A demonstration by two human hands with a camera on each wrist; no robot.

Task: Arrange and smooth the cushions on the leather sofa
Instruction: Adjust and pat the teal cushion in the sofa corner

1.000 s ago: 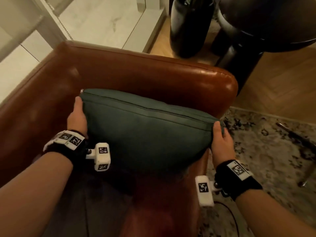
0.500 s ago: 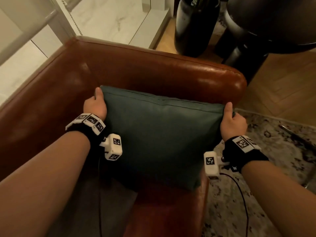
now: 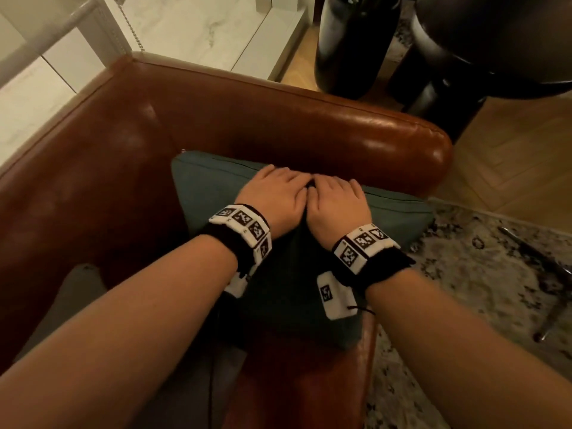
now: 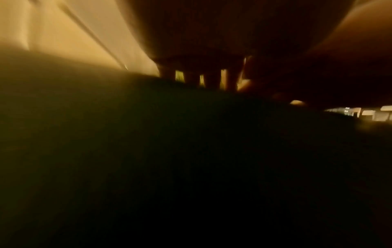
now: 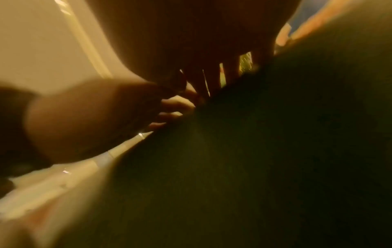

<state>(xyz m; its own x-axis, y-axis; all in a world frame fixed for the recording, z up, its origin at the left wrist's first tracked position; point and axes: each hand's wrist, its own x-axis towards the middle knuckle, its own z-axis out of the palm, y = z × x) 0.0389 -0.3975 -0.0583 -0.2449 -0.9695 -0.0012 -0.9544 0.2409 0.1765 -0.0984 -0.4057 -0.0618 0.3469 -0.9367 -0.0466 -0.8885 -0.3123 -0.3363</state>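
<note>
Left hand (image 3: pixel 274 193) and right hand (image 3: pixel 335 201) side by side, palms down, pressing into the middle of a dark teal cushion (image 3: pixel 213 193), fingers stretched flat and uncurled, gripping nothing. Index fingers touching or nearly so at the centre; hard to tell which. Tips of both hands reaching the cushion's upper seam. On each wrist a black strap with a white marker-patterned band (image 3: pixel 244 226); a small white marker block (image 3: pixel 332 294) hanging below the right wrist. Cushion propped against the inner side of the brown leather sofa's rounded armrest (image 3: pixel 356 131), in the corner of the sofa (image 3: pixel 93 181), its lower edge on the seat. Grey fabric (image 3: pixel 77 292) on the seat near the left forearm. Beyond the armrest, two tall dark cylinders (image 3: pixel 349 41) on herringbone wood flooring (image 3: pixel 510 156). To the right, a speckled rug (image 3: pixel 464 289). Behind the sofa, pale marble-look slabs (image 3: pixel 198 26). Both wrist views dark and blurred, showing only silhouetted fingers (image 4: pixel 208 78) over dark cushion fabric (image 5: pixel 275 151).
</note>
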